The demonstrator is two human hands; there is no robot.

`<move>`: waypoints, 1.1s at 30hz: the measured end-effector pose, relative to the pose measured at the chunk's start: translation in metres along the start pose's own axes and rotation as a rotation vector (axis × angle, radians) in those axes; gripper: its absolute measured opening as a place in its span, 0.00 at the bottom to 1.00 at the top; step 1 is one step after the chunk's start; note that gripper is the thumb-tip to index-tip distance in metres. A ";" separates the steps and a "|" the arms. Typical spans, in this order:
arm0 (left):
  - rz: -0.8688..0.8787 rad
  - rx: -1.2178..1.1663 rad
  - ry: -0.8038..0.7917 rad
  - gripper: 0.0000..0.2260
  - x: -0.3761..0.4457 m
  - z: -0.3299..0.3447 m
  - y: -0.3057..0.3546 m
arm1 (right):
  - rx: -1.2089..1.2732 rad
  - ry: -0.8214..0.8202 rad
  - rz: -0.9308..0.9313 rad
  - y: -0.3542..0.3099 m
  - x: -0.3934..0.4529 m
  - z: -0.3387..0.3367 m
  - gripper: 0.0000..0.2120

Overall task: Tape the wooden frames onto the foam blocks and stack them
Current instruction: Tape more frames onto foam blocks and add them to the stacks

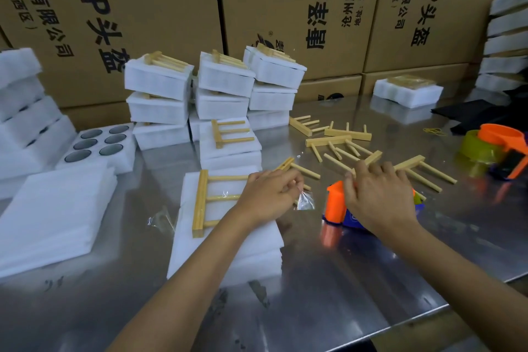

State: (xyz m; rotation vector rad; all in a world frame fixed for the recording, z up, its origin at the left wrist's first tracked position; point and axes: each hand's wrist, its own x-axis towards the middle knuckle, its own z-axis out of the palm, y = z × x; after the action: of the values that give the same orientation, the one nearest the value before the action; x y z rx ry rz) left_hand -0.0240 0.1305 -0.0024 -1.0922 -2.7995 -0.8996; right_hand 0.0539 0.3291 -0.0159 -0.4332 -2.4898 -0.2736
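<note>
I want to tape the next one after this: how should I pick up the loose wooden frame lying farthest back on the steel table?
Probably take that wooden frame by its thick crossbar, coming from above with a hand pinching across the bar's width. It lies flat, pegs pointing right toward other frames, so the bar on its left side is the sturdiest, most open part.

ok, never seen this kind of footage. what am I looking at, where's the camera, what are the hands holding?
There is no robot here: a person works bare-handed, filmed by one wide-angle camera on their head, looking down at a steel table. The left hand pinches a strip of clear tape beside a wooden frame lying on a white foam block. The right hand rests on an orange tape dispenser. Loose frames lie beyond, finished stacks stand behind, and cardboard boxes line the back.
</note>
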 end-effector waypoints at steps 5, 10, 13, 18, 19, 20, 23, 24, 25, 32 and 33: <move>-0.089 -0.191 0.015 0.08 0.000 -0.007 0.007 | 0.286 0.028 -0.210 -0.030 0.005 -0.035 0.11; -0.128 -0.265 -0.002 0.12 0.000 -0.012 0.012 | 1.010 -0.490 0.038 -0.068 0.011 -0.030 0.11; -0.125 -0.282 0.031 0.11 0.003 -0.009 0.009 | 1.045 -0.527 0.124 -0.073 0.013 -0.017 0.12; -0.129 -0.730 0.525 0.13 -0.008 -0.026 0.004 | 0.934 -0.637 0.196 -0.083 0.002 -0.003 0.15; -0.128 -0.777 0.627 0.13 -0.013 -0.033 0.000 | 0.937 -0.643 0.193 -0.086 0.001 0.000 0.15; -0.133 -0.797 0.716 0.14 -0.021 -0.041 -0.005 | 0.950 -0.652 0.192 -0.090 -0.001 0.002 0.15; -0.269 -0.670 0.900 0.11 -0.057 -0.057 -0.038 | 1.018 -0.713 0.188 -0.103 -0.008 0.007 0.15; -0.353 -0.602 0.920 0.10 -0.074 -0.058 -0.055 | 1.055 -0.728 0.191 -0.108 -0.011 0.008 0.14; -0.448 -0.555 0.899 0.08 -0.090 -0.057 -0.072 | 1.098 -0.736 0.203 -0.111 -0.014 0.010 0.14; -0.710 -0.433 0.494 0.17 -0.128 -0.031 -0.098 | 1.131 -0.751 0.184 -0.117 -0.017 0.014 0.12; -0.716 -0.436 0.505 0.17 -0.127 -0.033 -0.096 | 1.139 -0.735 0.188 -0.117 -0.018 0.014 0.12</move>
State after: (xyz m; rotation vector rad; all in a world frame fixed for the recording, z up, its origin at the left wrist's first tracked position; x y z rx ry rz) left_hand 0.0061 -0.0226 -0.0503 0.2088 -2.5837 -1.6029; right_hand 0.0182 0.2208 -0.0489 -0.2721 -2.7090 1.5451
